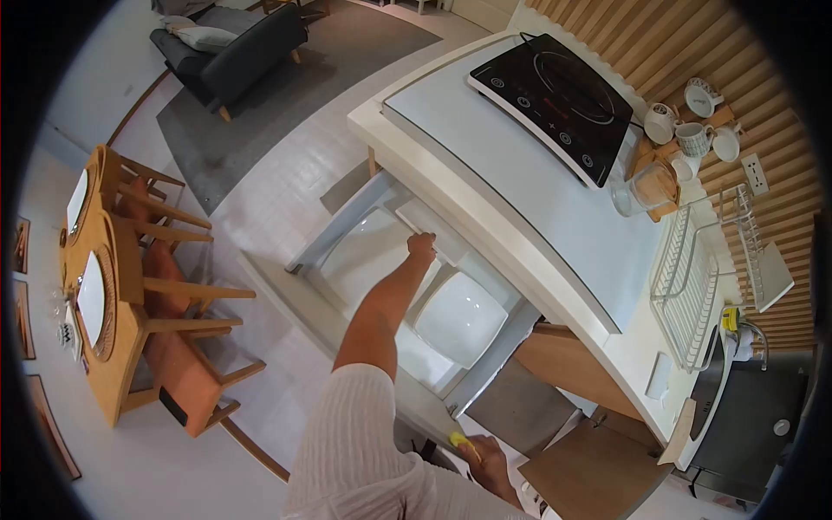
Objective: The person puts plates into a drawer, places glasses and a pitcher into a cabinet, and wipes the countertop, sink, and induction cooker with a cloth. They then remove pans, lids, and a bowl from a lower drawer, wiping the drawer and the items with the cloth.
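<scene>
Reaching into drawer (pixel 299 305) of white dishes (pixel 462 319), left grip (pixel 422 246) closed on narrow dish (pixel 418 217), right grip (pixel 490 465) around yellow item (pixel 459 440)

Left arm (pixel 378 325) outstretched, left hand (pixel 422 246) seemingly curled; right hand (pixel 490 466) low, closed

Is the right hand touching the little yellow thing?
Touching. The head view shows the right hand with its fingers closed on the little yellow thing, whose bright end sticks out.

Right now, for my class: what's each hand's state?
Left hand: fingers curled at the long white dish; hold unclear.
Right hand: closed on a yellow item.
</scene>
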A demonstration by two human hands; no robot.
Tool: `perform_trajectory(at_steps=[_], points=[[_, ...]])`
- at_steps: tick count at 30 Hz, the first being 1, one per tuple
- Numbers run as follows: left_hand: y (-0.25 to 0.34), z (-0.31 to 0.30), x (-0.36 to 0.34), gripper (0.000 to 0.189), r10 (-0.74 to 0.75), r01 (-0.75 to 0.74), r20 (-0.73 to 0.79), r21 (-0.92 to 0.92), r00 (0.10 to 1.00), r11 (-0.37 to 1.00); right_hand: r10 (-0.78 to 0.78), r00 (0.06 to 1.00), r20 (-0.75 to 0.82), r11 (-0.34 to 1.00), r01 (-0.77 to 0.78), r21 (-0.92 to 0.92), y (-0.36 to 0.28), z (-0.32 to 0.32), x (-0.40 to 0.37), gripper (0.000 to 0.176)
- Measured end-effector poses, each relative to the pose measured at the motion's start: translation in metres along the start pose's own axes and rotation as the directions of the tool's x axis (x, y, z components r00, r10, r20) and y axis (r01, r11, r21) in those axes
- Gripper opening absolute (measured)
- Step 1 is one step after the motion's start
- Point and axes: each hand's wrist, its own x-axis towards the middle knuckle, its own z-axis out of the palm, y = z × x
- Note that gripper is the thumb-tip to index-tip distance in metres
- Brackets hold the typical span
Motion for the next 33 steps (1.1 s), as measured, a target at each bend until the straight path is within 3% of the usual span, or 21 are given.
perform_trajectory(at_steps=[2,3,6,8,9,11,15,16,17,19,23,25,28,31,33], points=[[-0.019,0.011,-0.012,0.028,-0.021,0.023,-0.041,0.038,0.999,0.999,0.081,0.997,0.001,0.997,-0.081,-0.013,-0.007,-0.006,-0.023,0.02],[-0.002,0.002,0.034,0.028,-0.005,0.009,-0.063,0.072,0.998,0.997,0.079,0.997,0.012,0.996,-0.079,0.029,-0.008,0.013,0.017,0.02],[-0.03,0.023,0.052,0.022,0.031,-0.037,-0.078,-0.085,0.996,0.996,0.112,0.994,-0.016,0.993,-0.112,0.029,-0.002,0.006,0.015,0.019],[-0.035,0.021,0.072,0.035,0.077,-0.071,-0.047,0.108,0.996,0.992,0.126,0.992,-0.025,0.992,-0.125,0.028,0.0,0.007,0.016,0.019],[-0.036,0.021,0.073,0.035,0.067,-0.062,-0.041,0.112,0.997,0.992,0.131,0.991,-0.031,0.991,-0.13,0.026,0.001,0.007,0.016,0.018],[-0.03,0.021,0.067,0.017,0.107,-0.112,-0.083,-0.064,0.991,0.992,0.128,0.991,-0.043,0.992,-0.127,0.024,0.005,0.009,0.015,0.018],[-0.039,0.011,0.091,0.017,0.23,-0.232,-0.077,-0.011,0.97,0.973,0.117,0.992,-0.054,0.993,-0.116,0.031,0.007,0.009,0.017,0.019],[-0.029,0.013,0.08,0.016,0.224,-0.196,-0.12,0.211,0.967,0.958,0.12,0.991,-0.055,0.992,-0.119,0.032,0.007,0.008,0.018,0.019],[-0.019,0.019,0.068,0.016,0.223,-0.195,-0.118,0.212,0.968,0.958,0.112,0.992,-0.053,0.993,-0.11,0.037,0.007,0.007,0.019,0.019],[-0.008,0.025,0.059,0.022,0.263,-0.16,-0.112,0.553,0.958,0.818,0.106,0.993,-0.053,0.993,-0.104,0.047,0.008,0.008,0.019,0.019],[0.01,0.023,0.044,0.028,0.23,-0.194,0.037,0.673,0.973,0.714,0.081,0.996,-0.033,0.996,-0.079,0.05,0.011,0.007,0.02,0.019],[0.005,0.018,0.053,0.028,0.288,-0.254,0.099,0.782,0.953,0.57,0.085,0.996,-0.023,0.995,-0.084,0.052,0.013,0.007,0.019,0.019],[-0.006,0.019,0.064,0.023,0.345,-0.247,0.014,0.725,0.939,0.643,0.062,0.998,-0.017,0.996,-0.061,0.069,0.018,0.008,0.017,0.02],[-0.008,0.018,0.061,0.018,0.34,-0.275,0.087,0.782,0.937,0.56,0.072,0.997,0.003,0.993,-0.073,0.093,0.019,0.005,0.014,0.021],[-0.01,0.016,0.058,0.017,0.332,-0.264,0.066,0.756,0.941,0.599,0.044,0.999,0.02,0.989,-0.046,0.139,0.017,0.001,0.013,0.02]])
